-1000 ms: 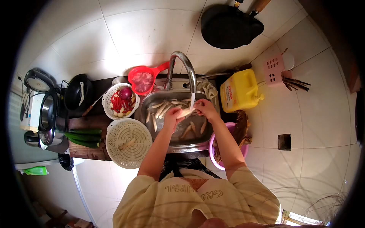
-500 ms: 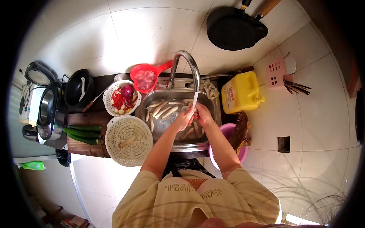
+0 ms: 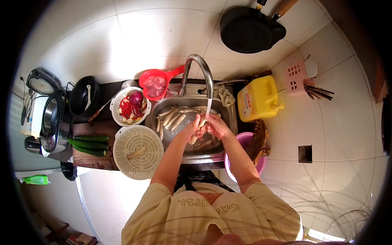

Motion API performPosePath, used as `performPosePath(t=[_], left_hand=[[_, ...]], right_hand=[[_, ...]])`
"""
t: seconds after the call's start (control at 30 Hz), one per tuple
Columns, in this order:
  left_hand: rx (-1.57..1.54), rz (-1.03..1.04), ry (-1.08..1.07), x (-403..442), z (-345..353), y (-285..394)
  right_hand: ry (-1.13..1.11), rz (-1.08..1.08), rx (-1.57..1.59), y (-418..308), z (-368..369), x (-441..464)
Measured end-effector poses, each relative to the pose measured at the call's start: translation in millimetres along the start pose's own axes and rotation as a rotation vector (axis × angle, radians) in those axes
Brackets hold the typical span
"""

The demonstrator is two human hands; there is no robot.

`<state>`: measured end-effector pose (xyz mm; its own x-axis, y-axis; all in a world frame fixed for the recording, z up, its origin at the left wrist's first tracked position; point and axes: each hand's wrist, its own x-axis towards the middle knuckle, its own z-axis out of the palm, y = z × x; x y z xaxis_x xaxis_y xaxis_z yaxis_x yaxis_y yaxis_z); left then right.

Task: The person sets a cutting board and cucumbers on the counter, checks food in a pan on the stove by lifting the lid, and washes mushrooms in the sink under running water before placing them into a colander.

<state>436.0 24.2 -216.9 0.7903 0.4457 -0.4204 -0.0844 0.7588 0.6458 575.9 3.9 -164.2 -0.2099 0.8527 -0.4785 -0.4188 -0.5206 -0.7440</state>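
Left hand (image 3: 192,130) and right hand (image 3: 219,127) together, fingers closed around one pale piece (image 3: 203,122) over the sink (image 3: 204,159); loose pieces (image 3: 175,121) lie inside it, colander (image 3: 122,141) to its left.

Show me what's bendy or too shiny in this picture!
Head view: the tiled wall looks curved and the corners go black, probably a wide lens; head view: bright glare washes out part of that wall, and the faucet shines.
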Motion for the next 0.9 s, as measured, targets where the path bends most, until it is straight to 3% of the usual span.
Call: performPosePath(t=[0.1, 0.13, 0.2, 0.23, 0.3, 0.47, 0.53, 0.63, 0.7, 0.77, 0.83, 0.87, 0.9], left_hand=[[0.011, -0.074, 0.029, 7, -2, -3], [0.011, -0.075, 0.029, 9, -1, -5], [0.089, 0.069, 0.248, 14, 5, -9], [0.090, 0.069, 0.248, 14, 8, -11], [0.531, 0.435, 0.385, 14, 11, -14], [0.187, 0.490, 0.231, 9, 6, -9], [0.221, 0.416, 0.224, -2, 14, 3], [0.219, 0.313, 0.226, -2, 14, 3], [0.182, 0.289, 0.235, 5, 10, 0], [-0.125, 0.242, 0.146, 18, -1, -5], [-0.279, 0.249, 0.068, 20, 0, -4], [-0.348, 0.364, 0.123, 25, 6, -7], [-0.417, 0.478, 0.179, 26, 13, -5]], right_hand=[[0.036, -0.049, -0.233, 9, -7, 9], [0.072, -0.060, -0.173, 14, -10, 14], [0.144, -0.073, -0.163, 19, -17, 20], [0.216, -0.085, -0.153, 21, -20, 23], [0.250, -0.136, -0.032, 24, -23, 25], [-0.001, -0.027, 0.069, 1, -8, 2], [-0.078, -0.032, 0.085, 0, -6, 3], [-0.033, 0.032, 0.100, 9, -10, 15], [0.100, -0.037, 0.116, 17, -14, 22], [0.068, -0.100, 0.122, 20, -12, 15], [0.266, -0.265, 0.033, 19, -2, 2], [0.267, -0.266, 0.032, 31, -12, 7], [0.322, -0.304, -0.341, 51, -29, 17]])
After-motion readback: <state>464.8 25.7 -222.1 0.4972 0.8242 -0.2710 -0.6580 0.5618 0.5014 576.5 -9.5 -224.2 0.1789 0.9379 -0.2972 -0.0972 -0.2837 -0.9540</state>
